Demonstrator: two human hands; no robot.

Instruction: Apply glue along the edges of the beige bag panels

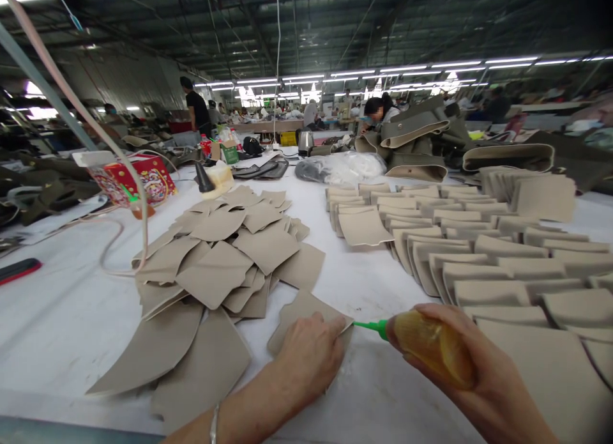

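My right hand [479,361] is wrapped round a squeeze bottle [431,348] of amber liquid, which lies tilted nearly flat. Its green nozzle [371,327] points left, and the tip meets the right corner of a beige sheet piece [301,310]. My left hand [311,354] rests over that piece with curled fingers, gripping it close to the same corner. Part of the piece is hidden under the hand, as is the thumb. Just left of it spreads a loose heap of similar beige pieces [215,275].
Rows of folded beige pieces [483,259] cover the right side of the white table [71,322]. Further back are a red box [141,176], a black cone [204,177] and a plastic bag [345,167]. A pale hose [136,176] hangs at left. Other people work in the background.
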